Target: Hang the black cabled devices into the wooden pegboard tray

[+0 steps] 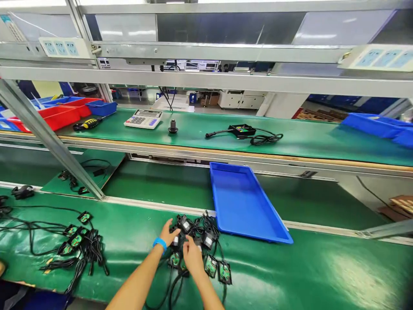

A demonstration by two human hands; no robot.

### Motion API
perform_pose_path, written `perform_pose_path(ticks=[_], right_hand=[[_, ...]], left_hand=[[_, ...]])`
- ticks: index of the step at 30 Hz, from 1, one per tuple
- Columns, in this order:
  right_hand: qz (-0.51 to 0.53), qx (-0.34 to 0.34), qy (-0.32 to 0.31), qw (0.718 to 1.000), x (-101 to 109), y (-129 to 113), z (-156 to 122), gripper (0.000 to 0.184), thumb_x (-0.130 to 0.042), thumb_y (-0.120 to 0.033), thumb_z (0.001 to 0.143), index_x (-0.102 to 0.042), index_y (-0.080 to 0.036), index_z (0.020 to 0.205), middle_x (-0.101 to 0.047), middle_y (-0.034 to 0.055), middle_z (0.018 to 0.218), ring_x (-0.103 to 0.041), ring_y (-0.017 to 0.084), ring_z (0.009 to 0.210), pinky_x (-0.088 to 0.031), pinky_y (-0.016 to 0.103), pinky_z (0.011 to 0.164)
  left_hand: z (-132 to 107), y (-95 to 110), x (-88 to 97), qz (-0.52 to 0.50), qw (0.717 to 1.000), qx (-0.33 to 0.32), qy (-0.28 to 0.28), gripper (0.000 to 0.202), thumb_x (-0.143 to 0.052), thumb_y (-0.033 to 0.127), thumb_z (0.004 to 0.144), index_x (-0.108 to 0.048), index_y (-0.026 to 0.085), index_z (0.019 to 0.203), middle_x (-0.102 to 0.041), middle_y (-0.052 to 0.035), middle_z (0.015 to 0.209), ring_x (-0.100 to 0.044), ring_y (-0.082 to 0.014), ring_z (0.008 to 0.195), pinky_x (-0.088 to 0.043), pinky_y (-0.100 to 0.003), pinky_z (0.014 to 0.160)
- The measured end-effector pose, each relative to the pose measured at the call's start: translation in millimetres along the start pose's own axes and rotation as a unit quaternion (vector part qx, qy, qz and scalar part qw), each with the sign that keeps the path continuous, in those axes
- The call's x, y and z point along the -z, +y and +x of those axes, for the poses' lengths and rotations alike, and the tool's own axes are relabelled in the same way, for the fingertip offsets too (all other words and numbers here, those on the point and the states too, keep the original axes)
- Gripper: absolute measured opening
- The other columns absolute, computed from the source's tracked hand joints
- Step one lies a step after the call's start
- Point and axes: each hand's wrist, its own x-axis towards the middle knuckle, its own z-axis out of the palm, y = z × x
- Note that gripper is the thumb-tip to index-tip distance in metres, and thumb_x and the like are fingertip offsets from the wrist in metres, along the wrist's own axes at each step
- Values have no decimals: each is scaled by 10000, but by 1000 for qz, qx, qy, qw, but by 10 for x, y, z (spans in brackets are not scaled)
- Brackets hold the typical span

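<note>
Both my hands are over a pile of black cabled units (209, 237) on the green bench. My left hand (168, 236), with a blue wristband (160, 244), is at the pile's left side; its thumb and fingers are spread beside a black housing. Close to it on the right, my right hand (193, 258) reaches in with its fingers bent towards the thumb; whatever lies between them is hard to make out. Green circuit boards in black cases, among them one board (224, 273), lie at the near edge of the pile. Black cables trail towards me.
A blue tray (245, 202) leans on the bench edge behind the pile. Left lies another bunch of cabled boards (77, 241). On the raised shelf are a calculator (143, 119), a black stand (173, 127), a cabled box (241, 130) and red bins (61, 117). A metal post (54, 137) slants at left.
</note>
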Motion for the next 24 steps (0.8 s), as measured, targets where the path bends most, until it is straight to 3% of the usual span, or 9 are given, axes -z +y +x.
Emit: perform_pose_path(ticks=[2, 4, 7, 10, 13, 15, 17, 21, 24], right_hand=[[54, -7, -13, 998, -315, 64, -58, 620, -341, -235, 906, -361, 2, 1479, -599, 257, 1397, -693, 266, 1127, -518, 380, 1030], [89, -25, 22, 996, -562, 171, -110, 720, -326, -300, 889, -244, 57, 1508, -447, 321, 1514, -673, 306, 1169, -500, 424, 1070], [118, -35, 33, 992, -776, 224, -78, 791, -288, -412, 905, -123, -2, 1561, -529, 305, 1435, -670, 354, 1161, -539, 487, 988], [127, -33, 17, 991, -897, 4, -66, 799, -290, -411, 903, -88, -31, 1576, -571, 289, 1394, -682, 368, 1120, -548, 517, 951], [146, -19, 1, 989, -1026, -375, -117, 746, -303, -300, 893, -144, -4, 1559, -496, 286, 1486, -676, 323, 1151, -525, 486, 1036], [131, -12, -18, 991, -1136, -604, -99, 729, -332, -214, 883, -163, -18, 1565, -526, 260, 1474, -646, 296, 1219, -508, 463, 1075], [106, -10, -27, 994, -1243, -761, -38, 751, -383, -163, 870, -166, -40, 1578, -516, 237, 1496, -618, 282, 1268, -495, 444, 1102], [53, -20, -32, 998, -1315, -897, 10, 742, -437, -135, 856, -242, -35, 1564, -471, 233, 1538, -546, 311, 1360, -507, 450, 1103], [29, -23, -2, 999, -1188, -911, -54, 597, -412, -161, 884, -424, -89, 1476, -616, 205, 1371, -630, 318, 1238, -553, 469, 1024]], left_hand=[[116, 49, -201, -3, 999, 38, -25, 612, -688, 335, 806, -538, 159, 1373, -610, -199, 1406, -564, -305, 1337, -425, -483, 1175], [175, -9, -370, -6, 998, 55, 1, 481, -720, 397, 803, -653, 184, 1229, -674, -176, 1285, -604, -292, 1255, -454, -440, 1143], [277, -203, -418, -33, 998, 33, 42, 402, -641, 430, 871, -694, 195, 1193, -675, -154, 1188, -635, -254, 1128, -493, -405, 1084], [260, -310, -135, -24, 999, -9, 46, 516, -582, 395, 904, -601, 227, 1392, -606, -140, 1266, -611, -231, 1169, -469, -390, 1109], [222, -224, 355, 82, 992, -83, -45, 628, -611, 359, 877, -504, 309, 1494, -512, -106, 1419, -552, -251, 1286, -440, -424, 1135], [313, -112, 653, 196, 965, -135, -106, 618, -555, 342, 910, -456, 359, 1519, -518, -85, 1444, -525, -282, 1320, -433, -497, 1115], [465, 2, 833, 304, 923, -179, -157, 657, -523, 288, 911, -400, 380, 1550, -535, -95, 1432, -536, -320, 1291, -439, -550, 1055], [621, 202, 857, 411, 848, -252, -220, 694, -470, 223, 914, -346, 364, 1582, -594, -126, 1307, -580, -320, 1158, -446, -512, 973], [626, 327, 744, 423, 823, -308, -221, 742, -480, 190, 895, -312, 375, 1593, -598, -127, 1322, -571, -327, 1148, -432, -496, 959]])
